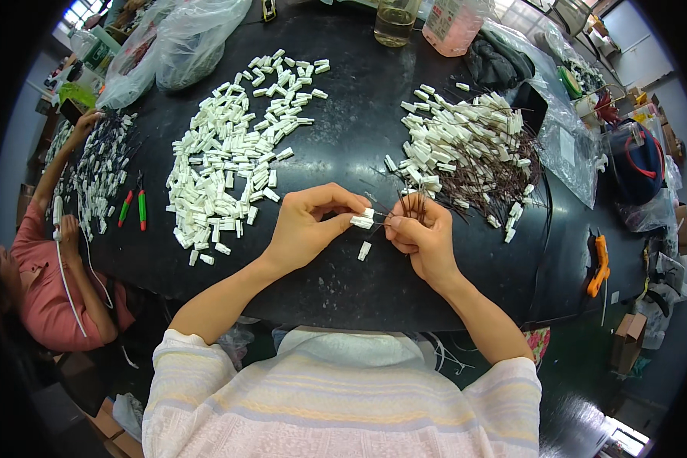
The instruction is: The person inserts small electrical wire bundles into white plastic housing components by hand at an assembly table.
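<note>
Nearest, a pale cloth top with yellow and lilac stripes point(343, 359) is covering the person's torso, and both bare forearms are reaching over a smooth black surface point(336, 294). An orange pistol-shaped tool point(599, 266) is lying near the surface's right edge. A lone white plastic connector point(365, 250) is resting on the surface, just below the gap between the hands. The left hand point(305, 225) is pinching a small white block-shaped plastic piece point(362, 220) between thumb and fingers; whether it is one part or two cannot be told. Facing it, the right hand point(427, 237) is gripping thin dark-brown wires point(414, 203), its fingers closing narrowly around them. Whether a wire tip is entering the piece is too small to tell.

Two hand tools with red and green handles point(141, 206) are lying left of a wide heap of white connectors point(217, 164). Across, at right, white connectors with brown wires point(466, 141) are forming another heap. At far left, a co-worker in a salmon-pink top point(49, 290) is reaching toward more wired pieces. Farthest back, clear plastic bags point(195, 46), a glass jar of yellowish liquid point(395, 27) and a pink-filled bottle point(452, 29) are standing.
</note>
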Motion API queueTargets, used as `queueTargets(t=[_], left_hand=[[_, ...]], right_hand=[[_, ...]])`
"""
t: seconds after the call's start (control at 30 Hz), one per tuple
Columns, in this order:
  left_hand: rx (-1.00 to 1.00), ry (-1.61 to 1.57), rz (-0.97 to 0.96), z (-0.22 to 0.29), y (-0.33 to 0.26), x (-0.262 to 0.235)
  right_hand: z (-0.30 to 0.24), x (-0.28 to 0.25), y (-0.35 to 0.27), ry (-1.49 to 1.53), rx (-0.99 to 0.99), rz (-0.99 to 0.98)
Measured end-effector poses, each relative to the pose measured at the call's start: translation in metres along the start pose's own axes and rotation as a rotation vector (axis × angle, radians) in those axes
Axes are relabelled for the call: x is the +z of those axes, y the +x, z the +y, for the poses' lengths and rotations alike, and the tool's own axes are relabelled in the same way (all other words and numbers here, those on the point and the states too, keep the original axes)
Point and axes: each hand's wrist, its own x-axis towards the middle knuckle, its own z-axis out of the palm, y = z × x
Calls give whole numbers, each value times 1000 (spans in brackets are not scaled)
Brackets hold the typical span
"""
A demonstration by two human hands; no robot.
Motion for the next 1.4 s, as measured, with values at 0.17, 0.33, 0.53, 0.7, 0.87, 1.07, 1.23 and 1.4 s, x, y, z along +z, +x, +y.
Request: queueTargets(t=[0.17, 0.33, 0.53, 0.7, 0.87, 1.07, 1.23, 1.4], left_hand=[[94, 152, -27, -3, -2, 1], [3, 186, 1, 2, -3, 3], [35, -121, -44, 11, 5, 3], [-173, -168, -116, 6, 3, 6], [-106, -125, 74, 8, 22, -4], [321, 413, 72, 19, 97, 43], [653, 386, 371, 8, 96, 84], [-68, -775, 93, 22, 43, 122]], right_hand=[[4, 1, 1, -200, -46, 17], [4, 4, 0, -314, -60, 0], [-1, 8, 0, -223, -118, 61], [-7, 8, -6, -321, -135, 12], [-40, -21, -1, -176, -303, 272], [-86, -36, -20, 182, -566, 218], [-79, -39, -21, 323, -591, 157], [-81, 8, -11, 250, -700, 140]])
